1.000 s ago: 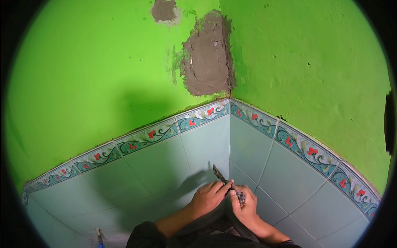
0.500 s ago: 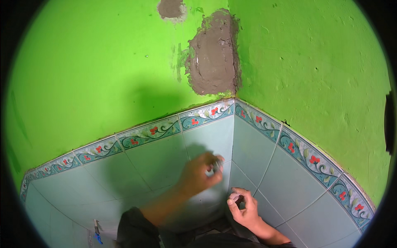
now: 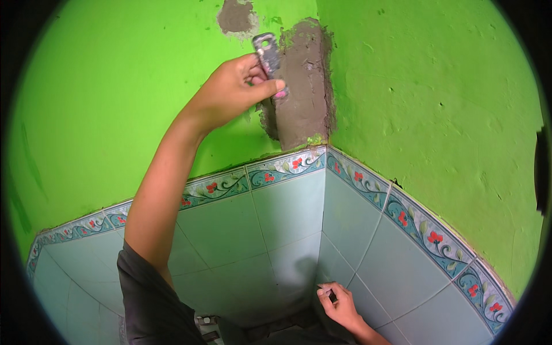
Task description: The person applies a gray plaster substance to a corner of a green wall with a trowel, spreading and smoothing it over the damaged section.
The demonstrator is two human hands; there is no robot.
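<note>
My left hand (image 3: 227,95) is raised against the green wall, at the left edge of a large grey-brown mortar patch (image 3: 305,95) beside the corner. Its fingers and thumb are closed on a small flat grey scraper (image 3: 266,52), which has a hole at its upper end and a pink spot by my thumb. The scraper looks smeared; its working edge is hard to make out against the mortar. Low in front of the tiled corner, my right hand (image 3: 340,309) is curled, thumb and fingers pinched around something small and pale that I cannot name.
A smaller mortar patch (image 3: 237,18) is higher on the left wall. A floral tile border (image 3: 287,167) runs along both walls above pale blue-green tiles (image 3: 224,230). A small metal fitting (image 3: 207,320) sits low beside my left sleeve. A dark object (image 3: 541,172) is at the far right.
My left hand has risen from in front of the tiles to the mortar patch, carrying the scraper. My right hand has dropped slightly and stays closed.
</note>
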